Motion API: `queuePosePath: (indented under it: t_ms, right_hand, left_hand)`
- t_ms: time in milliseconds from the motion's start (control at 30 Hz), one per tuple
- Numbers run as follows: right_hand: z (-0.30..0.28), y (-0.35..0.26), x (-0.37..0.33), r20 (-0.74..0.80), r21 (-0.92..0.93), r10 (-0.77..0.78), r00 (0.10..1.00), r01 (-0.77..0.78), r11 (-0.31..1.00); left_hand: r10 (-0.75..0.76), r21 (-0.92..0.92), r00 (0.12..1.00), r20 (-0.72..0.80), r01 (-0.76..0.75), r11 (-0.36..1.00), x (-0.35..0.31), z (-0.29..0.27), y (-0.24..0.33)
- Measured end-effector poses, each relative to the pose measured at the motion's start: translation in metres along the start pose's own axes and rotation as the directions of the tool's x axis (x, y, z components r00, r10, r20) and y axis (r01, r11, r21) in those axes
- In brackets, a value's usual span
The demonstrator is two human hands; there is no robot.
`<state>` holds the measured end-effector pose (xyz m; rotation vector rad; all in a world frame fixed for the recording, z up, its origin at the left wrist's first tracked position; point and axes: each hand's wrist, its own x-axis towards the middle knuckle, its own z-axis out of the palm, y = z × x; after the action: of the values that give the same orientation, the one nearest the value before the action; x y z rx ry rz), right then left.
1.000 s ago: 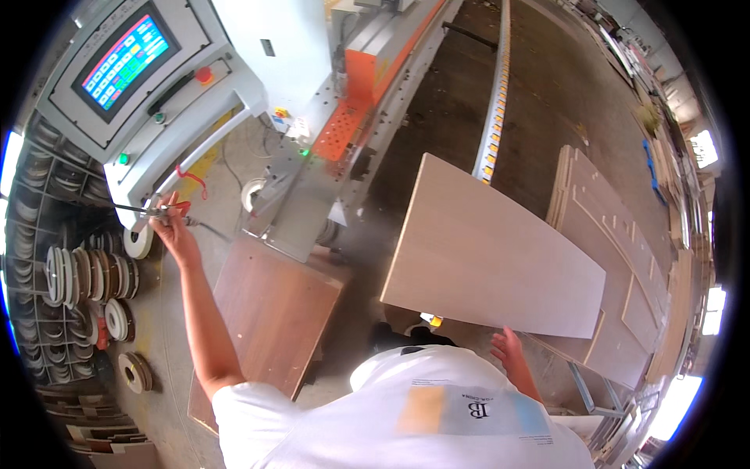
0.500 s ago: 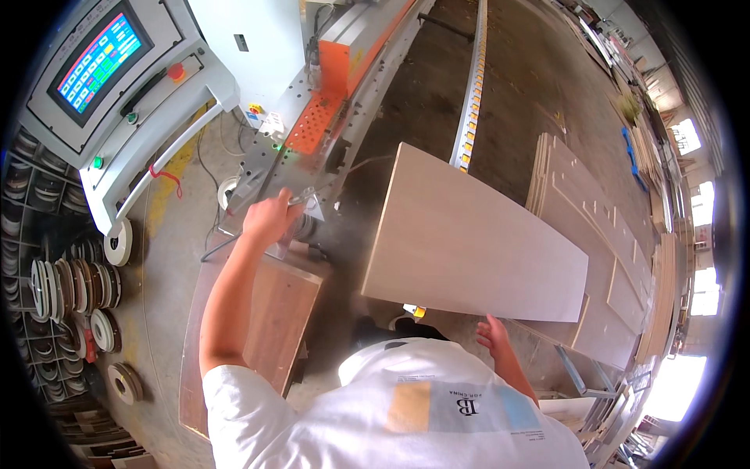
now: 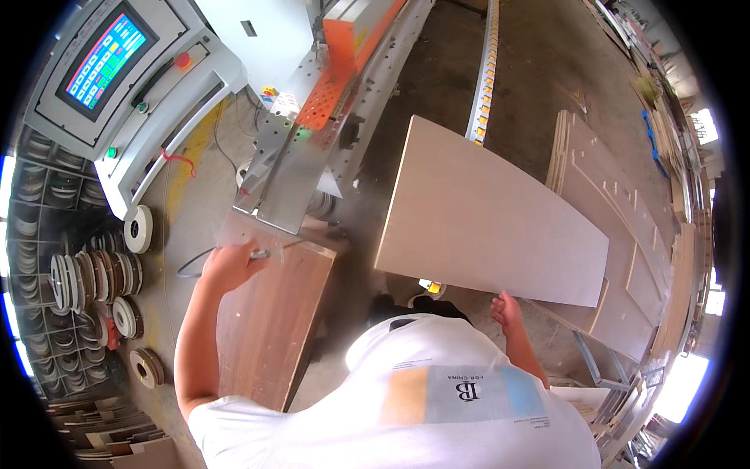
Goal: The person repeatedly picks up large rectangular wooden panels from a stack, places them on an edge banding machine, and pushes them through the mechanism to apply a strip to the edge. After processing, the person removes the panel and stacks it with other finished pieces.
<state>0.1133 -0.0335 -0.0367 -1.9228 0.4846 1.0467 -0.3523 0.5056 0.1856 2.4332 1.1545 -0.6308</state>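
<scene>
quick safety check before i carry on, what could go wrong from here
The hose looping by the left hand might snag on the box.
The tool in that hand could knock the box if it swings low.
The right hand is close to the panel, so its edge could scrape the fingers.
</scene>
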Motion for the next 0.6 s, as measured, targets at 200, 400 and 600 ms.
queuePosePath:
  t_ms: [200,400,600]
  right_hand:
    - [-0.007,0.008,0.022,-0.022,0.027,-0.028,0.999,0.029,0.999]
    - [-0.018,0.021,0.040,-0.008,-0.007,-0.051,0.999,0.051,0.999]
    - [-0.019,0.008,0.015,0.051,-0.024,-0.083,0.995,0.084,0.996]
  left_hand:
    - [-0.069,0.054,0.985,0.158,0.061,0.997,-0.073,-0.004,0.008]
    - [0.061,0.049,0.997,0.049,-0.064,0.997,-0.054,0.015,0.045]
    - [0.014,0.133,0.967,-0.253,0.021,0.991,0.013,0.015,0.110]
